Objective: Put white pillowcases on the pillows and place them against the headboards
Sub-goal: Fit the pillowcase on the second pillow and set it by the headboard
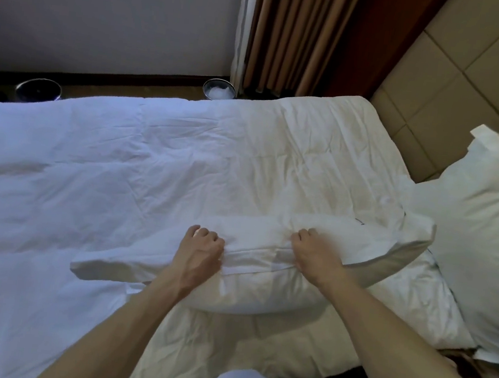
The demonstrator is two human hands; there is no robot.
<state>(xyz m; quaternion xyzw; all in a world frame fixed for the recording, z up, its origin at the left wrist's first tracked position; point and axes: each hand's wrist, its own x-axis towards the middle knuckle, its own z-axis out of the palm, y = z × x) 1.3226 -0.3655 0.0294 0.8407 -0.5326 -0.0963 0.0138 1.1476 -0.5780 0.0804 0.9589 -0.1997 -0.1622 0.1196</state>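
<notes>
Pillow [264, 295] lies across the duvet [90, 172] near the bed's near edge, already inside its white pillowcase [104, 269]. Left hand [201, 251] and right hand [315, 254], both curled, pinch the open hem. Judged step: closing the opening. Next: lift and swing it right to the headboard [436, 100], beside the second pillow [476, 243]. Free duvet lies left.

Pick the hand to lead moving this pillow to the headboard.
Right, probably: the right hand grips the pillow on the side nearer the headboard; the left hand grips it farther away.
</notes>
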